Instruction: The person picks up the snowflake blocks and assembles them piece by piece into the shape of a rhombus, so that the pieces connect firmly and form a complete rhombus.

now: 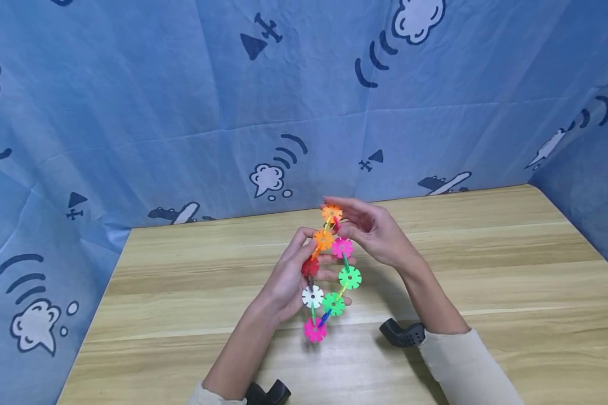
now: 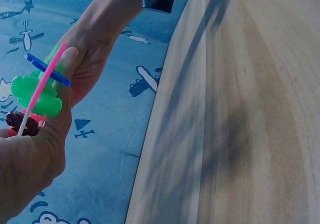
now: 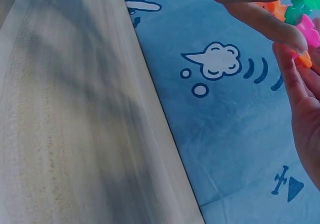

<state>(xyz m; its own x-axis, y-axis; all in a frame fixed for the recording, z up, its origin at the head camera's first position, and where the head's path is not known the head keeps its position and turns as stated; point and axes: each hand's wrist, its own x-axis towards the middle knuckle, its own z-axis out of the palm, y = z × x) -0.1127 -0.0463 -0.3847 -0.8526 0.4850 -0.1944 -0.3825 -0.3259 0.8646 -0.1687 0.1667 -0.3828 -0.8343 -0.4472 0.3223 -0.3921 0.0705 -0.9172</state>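
Both hands hold a loop of notched plastic snowflake discs in the head view, raised over the table. My left hand (image 1: 286, 275) pinches the loop's left side between thumb and fingers, by an orange disc (image 1: 323, 240) and a red disc (image 1: 311, 266); its other fingers spread behind the loop. At the top, my right hand (image 1: 377, 233) grips the loop by another orange disc (image 1: 331, 213). A pink disc (image 1: 342, 247), a green disc (image 1: 350, 277) and a white disc (image 1: 312, 296) hang lower, with a pink disc (image 1: 315, 330) at the bottom. Edge-on discs link them.
A pale wooden table (image 1: 182, 292) lies beneath the hands. Blue patterned cloth (image 1: 157, 112) rises behind it and at both sides. Each wrist wears a black device, one (image 1: 402, 333) at the right and one (image 1: 268, 392) at the left.
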